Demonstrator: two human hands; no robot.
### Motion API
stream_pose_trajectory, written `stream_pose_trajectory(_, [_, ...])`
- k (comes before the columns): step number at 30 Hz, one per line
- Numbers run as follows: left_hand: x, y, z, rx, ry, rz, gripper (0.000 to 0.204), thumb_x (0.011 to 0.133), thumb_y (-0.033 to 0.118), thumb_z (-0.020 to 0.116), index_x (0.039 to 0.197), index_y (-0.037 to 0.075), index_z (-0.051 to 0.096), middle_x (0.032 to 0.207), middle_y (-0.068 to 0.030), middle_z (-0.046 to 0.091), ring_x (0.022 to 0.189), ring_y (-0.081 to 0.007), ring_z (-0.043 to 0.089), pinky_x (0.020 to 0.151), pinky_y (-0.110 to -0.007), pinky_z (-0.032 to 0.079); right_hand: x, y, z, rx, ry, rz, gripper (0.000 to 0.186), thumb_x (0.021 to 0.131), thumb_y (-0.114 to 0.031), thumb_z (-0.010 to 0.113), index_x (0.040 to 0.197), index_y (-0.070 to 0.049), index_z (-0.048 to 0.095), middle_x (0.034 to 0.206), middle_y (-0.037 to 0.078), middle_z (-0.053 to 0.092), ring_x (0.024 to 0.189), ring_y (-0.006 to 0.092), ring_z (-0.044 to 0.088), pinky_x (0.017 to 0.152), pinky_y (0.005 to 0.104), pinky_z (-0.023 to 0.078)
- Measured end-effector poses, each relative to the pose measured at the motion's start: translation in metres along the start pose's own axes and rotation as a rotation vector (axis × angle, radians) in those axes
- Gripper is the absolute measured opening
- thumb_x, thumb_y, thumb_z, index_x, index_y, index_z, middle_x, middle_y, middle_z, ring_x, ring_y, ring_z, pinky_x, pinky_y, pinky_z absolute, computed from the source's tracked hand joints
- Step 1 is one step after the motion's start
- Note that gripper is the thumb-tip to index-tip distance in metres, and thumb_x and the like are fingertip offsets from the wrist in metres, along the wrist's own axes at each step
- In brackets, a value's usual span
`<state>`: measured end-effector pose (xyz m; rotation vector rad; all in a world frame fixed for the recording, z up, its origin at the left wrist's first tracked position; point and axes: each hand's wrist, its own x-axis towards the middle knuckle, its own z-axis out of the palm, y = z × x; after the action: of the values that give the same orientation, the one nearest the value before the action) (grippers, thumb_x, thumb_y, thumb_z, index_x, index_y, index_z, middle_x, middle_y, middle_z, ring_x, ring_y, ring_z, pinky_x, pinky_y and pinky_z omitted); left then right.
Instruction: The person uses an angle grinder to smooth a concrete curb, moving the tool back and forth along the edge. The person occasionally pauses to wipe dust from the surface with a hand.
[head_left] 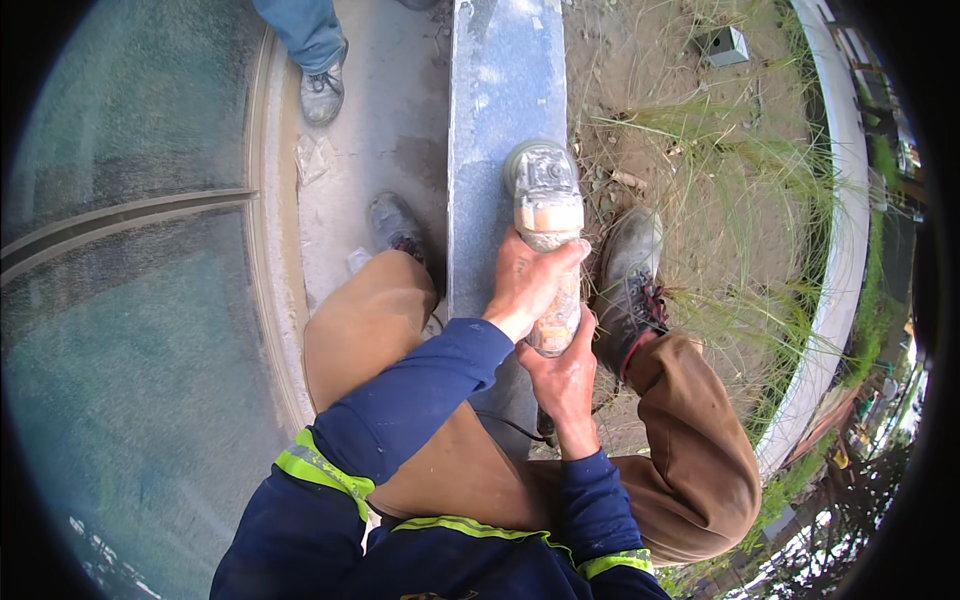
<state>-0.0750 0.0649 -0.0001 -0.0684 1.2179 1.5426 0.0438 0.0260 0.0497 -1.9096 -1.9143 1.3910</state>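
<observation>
A dusty angle grinder (548, 188) with an orange body lies over the right edge of a long grey-blue slab (506, 90). Its round head and guard rest on or just above the slab's top; contact cannot be made out. My left hand (535, 283) is wrapped round the grinder's body just behind the head, thumb across the top. Lower down, my right hand (567, 385) grips the rear end of the body from beneath and the side. A dark cable (512, 424) runs below the hands, partly hidden by my leg and sleeve.
I straddle the slab, one shoe (398, 225) on each side. Another person's shoe (322, 95) stands at the far left. Glass panels (140, 330) line the left. To the right are soil, tall grass (740, 160), a small grey box (722, 46) and a curved white edging (845, 200).
</observation>
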Motion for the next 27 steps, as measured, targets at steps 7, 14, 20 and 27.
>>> stream_pose_trajectory(7, [-0.003, 0.016, -0.023, 0.005, 0.021, -0.004, 0.032, 0.083, 0.011, 0.078, 0.11, 0.002, 0.065, 0.095, -0.0063, 0.069, 0.079, -0.0145, 0.066, 0.071, -0.033, 0.055, -0.001, -0.022, 0.007, -0.014, -0.095, 0.01, 0.086, 0.075, -0.015, 0.08, 0.145, 0.001, 0.034, 0.117, 0.03, 0.068, 0.108, 0.039, 0.07, 0.092, 0.0441, 0.055])
stream_pose_trajectory(14, [0.0, -0.017, 0.016, 0.125, -0.085, -0.04, 0.043, 0.079, 0.018, 0.083, 0.111, 0.0, 0.062, 0.096, -0.0096, 0.07, 0.081, -0.0175, 0.067, 0.074, -0.035, 0.056, -0.008, 0.013, -0.012, 0.009, 0.075, 0.045, 0.089, 0.075, -0.019, 0.082, 0.146, 0.001, 0.031, 0.116, 0.029, 0.068, 0.108, 0.0381, 0.07, 0.092, 0.0449, 0.055])
stream_pose_trajectory(20, [0.002, -0.006, 0.0, 0.055, -0.063, -0.051, 0.041, 0.081, 0.015, 0.081, 0.113, 0.0, 0.062, 0.097, -0.0083, 0.07, 0.081, -0.0168, 0.066, 0.074, -0.035, 0.056, -0.003, -0.001, -0.003, 0.026, 0.028, 0.023, 0.088, 0.074, -0.018, 0.083, 0.144, 0.003, 0.033, 0.117, 0.029, 0.067, 0.108, 0.038, 0.07, 0.093, 0.0441, 0.055])
stream_pose_trajectory(27, [-0.001, 0.012, -0.019, 0.003, -0.014, 0.01, 0.03, 0.085, 0.015, 0.077, 0.11, 0.003, 0.066, 0.093, -0.0046, 0.069, 0.078, -0.0135, 0.064, 0.071, -0.032, 0.054, 0.0, -0.019, 0.007, -0.017, -0.059, -0.005, 0.089, 0.075, -0.015, 0.081, 0.146, 0.003, 0.031, 0.117, 0.031, 0.067, 0.108, 0.0408, 0.069, 0.092, 0.0446, 0.055])
